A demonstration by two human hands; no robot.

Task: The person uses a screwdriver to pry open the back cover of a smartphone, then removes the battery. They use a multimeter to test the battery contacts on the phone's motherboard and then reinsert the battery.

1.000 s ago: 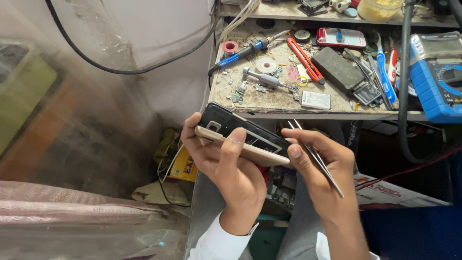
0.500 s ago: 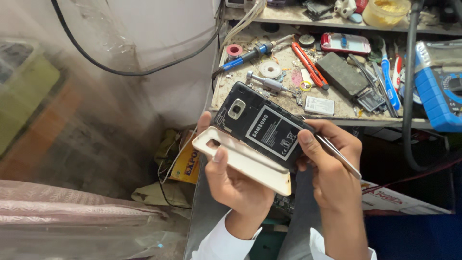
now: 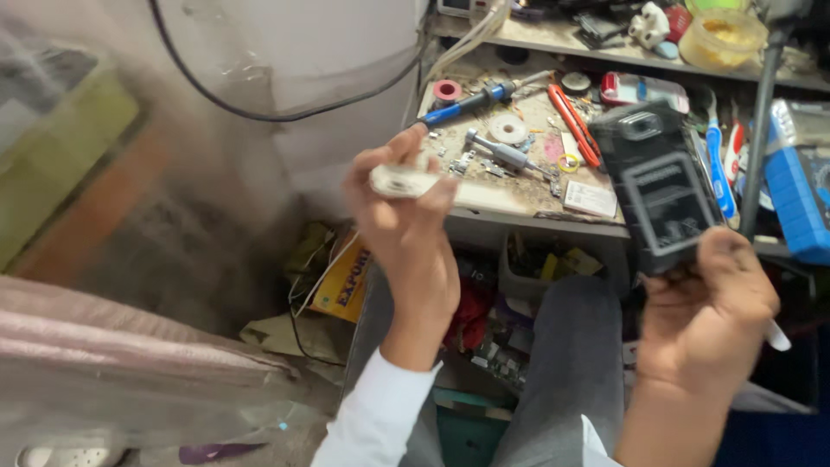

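Over the lap, before the bench: we hold our two hands well apart, each with its own piece.
Left hand (image 3: 406,229): our fingers are curled around a pale cover (image 3: 406,182), seen edge-on and blurred — thumb on top, the rest under it.
Right hand (image 3: 705,316): we grip the lower end of a black phone (image 3: 659,186), its back toward us, standing nearly upright and leaning a little to the left; a thin white tool tip (image 3: 778,337) pokes out past the palm on the right.
Phone's place: it is up in front of the bench (image 3: 519,195) edge, clear of the cover.
Bench: we see it littered — a blue screwdriver (image 3: 467,102), a red tape roll (image 3: 447,90), a white disc (image 3: 507,130), orange pliers (image 3: 574,125), a small white card (image 3: 590,199).
Far right: a blue meter (image 3: 795,190) sits on the bench, with a dark cable (image 3: 759,130) hanging in front of it.
Below: grey trousers (image 3: 571,363), our white sleeve (image 3: 380,415), a yellow box (image 3: 341,281) on the floor.
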